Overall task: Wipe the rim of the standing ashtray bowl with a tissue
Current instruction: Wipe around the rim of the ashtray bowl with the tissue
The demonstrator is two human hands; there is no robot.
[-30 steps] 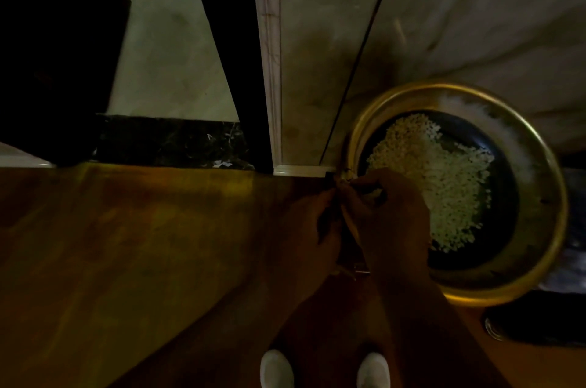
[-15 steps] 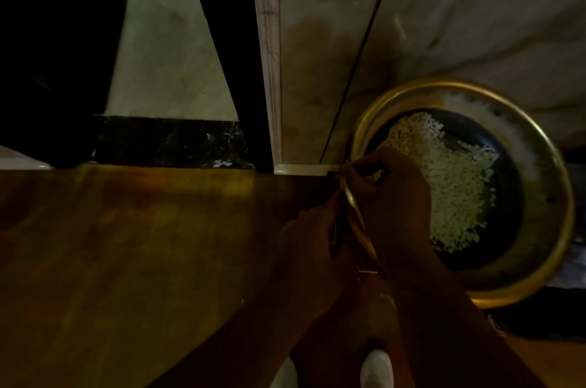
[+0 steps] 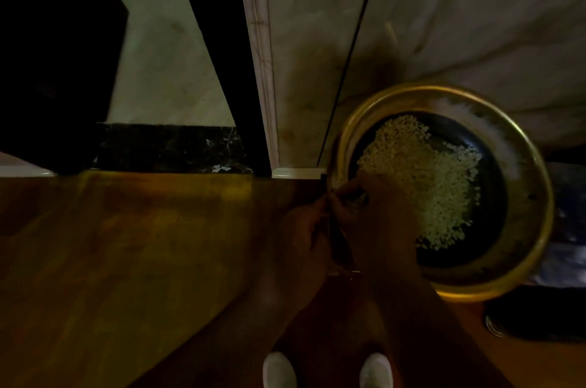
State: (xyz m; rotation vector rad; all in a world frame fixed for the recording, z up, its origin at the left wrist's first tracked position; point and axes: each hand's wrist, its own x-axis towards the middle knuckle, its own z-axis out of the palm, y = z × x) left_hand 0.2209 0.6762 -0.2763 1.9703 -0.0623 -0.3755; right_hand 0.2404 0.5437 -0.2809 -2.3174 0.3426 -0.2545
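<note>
The standing ashtray bowl (image 3: pixel 425 90) is a round brass dish with a dark centre holding white pebbles (image 3: pixel 431 184). It fills the right side of the head view. My right hand (image 3: pixel 377 216) lies over the bowl's left rim, its fingertips pinched on a small pale wad that seems to be the tissue (image 3: pixel 361 197), pressed to the rim. My left hand (image 3: pixel 301 235) is just outside the same stretch of rim, curled against its outer edge. In the dim light the tissue is mostly hidden by my fingers.
A marble wall (image 3: pixel 444 22) rises right behind the bowl. A dark door frame (image 3: pixel 215 54) stands to the left. The wooden floor (image 3: pixel 126 260) spreads left. My white shoes (image 3: pixel 279 368) show at the bottom. A dark object with a round metal piece (image 3: pixel 494 325) lies lower right.
My right hand's fingertips slid a little away along the left rim, then came back toward me. My left hand stayed against the rim's outer edge. The camera shifted slightly.
</note>
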